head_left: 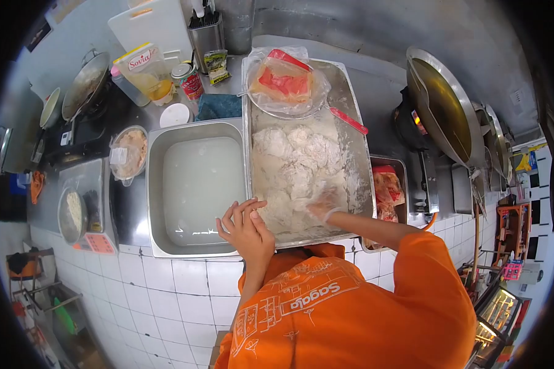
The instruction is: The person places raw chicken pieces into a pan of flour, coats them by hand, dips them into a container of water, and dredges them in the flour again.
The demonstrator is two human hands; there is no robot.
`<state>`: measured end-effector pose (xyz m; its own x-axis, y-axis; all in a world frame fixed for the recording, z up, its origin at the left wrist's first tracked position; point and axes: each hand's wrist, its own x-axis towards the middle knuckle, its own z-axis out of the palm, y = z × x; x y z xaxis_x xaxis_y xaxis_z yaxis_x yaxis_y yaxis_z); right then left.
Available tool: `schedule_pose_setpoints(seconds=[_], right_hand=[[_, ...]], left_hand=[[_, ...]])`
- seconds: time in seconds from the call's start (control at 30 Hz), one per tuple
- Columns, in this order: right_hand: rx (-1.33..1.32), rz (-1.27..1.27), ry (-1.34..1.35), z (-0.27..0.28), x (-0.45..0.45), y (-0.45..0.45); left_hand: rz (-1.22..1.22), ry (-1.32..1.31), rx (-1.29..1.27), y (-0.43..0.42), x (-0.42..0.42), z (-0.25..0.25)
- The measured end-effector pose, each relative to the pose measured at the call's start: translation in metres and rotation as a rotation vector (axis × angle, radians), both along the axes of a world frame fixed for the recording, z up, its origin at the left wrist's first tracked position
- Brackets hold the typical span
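My left hand (247,229) is raised bare over the near rim between the water pan and the flour tray, its fingers spread and holding nothing. In the flour tray (358,175), my right hand (326,204) is low at the near right, seemingly in a thin clear glove. Its fingers are blurred and whitened against the flour, so their grip is unclear. Just beyond it lie several lumpy flour-coated pieces (301,154), apparently chicken. Left of the tray stands a steel pan (156,190) of cloudy water.
A bowl (289,114) with a red-and-clear plastic bag rests on the tray's far end, beside a red-handled utensil (349,121). Right stand a large wok (449,104) of oil over a lit burner and a pan of red bags (388,187). A tub (129,154) sits left.
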<state>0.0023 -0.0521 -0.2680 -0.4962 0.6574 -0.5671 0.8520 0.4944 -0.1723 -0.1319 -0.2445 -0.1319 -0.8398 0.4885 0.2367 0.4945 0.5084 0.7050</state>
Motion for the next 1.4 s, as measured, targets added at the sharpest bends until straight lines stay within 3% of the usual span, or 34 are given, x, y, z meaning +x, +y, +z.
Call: schedule_pose_setpoints(seconds=[0.07,0.17,0.23,0.43,0.53,0.9,1.0,1.1,1.2,1.27,1.33,1.4], right_hand=[[0.077,0.0,0.044,0.004,-0.024,-0.024],[-0.155,-0.021,0.1,0.009,-0.043,-0.043],[-0.238,-0.038,0.123,-0.02,-0.054,-0.039],[-0.271,-0.009,0.184,0.03,-0.092,-0.04],[-0.511,-0.112,0.167,0.056,-0.107,-0.037],[-0.565,-0.181,0.162,0.045,-0.093,-0.006],[-0.555,-0.116,0.371,0.057,-0.087,0.023],[-0.15,0.0,0.356,0.099,-0.093,0.035],[-0.271,0.091,0.8,0.127,-0.072,0.05],[-0.171,0.362,0.334,0.165,-0.06,0.044],[-0.297,0.409,0.124,0.144,-0.03,0.044],[-0.585,0.142,0.113,0.085,-0.007,0.032]], left_hand=[[-0.008,-0.009,-0.005,0.0,0.0,0.001],[-0.005,-0.048,0.024,0.0,0.0,-0.001],[-0.013,-0.062,0.031,-0.001,0.0,-0.002],[-0.007,-0.08,0.017,0.001,0.0,-0.003],[0.003,-0.02,-0.014,0.002,-0.001,0.0],[0.018,0.005,-0.067,0.001,0.0,-0.002],[0.016,-0.001,-0.083,-0.001,0.001,-0.003],[0.012,0.003,-0.076,0.0,0.0,-0.002],[0.007,-0.007,-0.069,0.0,0.001,-0.001],[0.008,0.001,-0.068,0.0,0.0,-0.003],[0.004,-0.001,-0.064,-0.001,0.0,-0.002],[-0.002,-0.005,-0.058,-0.001,0.0,-0.001]])
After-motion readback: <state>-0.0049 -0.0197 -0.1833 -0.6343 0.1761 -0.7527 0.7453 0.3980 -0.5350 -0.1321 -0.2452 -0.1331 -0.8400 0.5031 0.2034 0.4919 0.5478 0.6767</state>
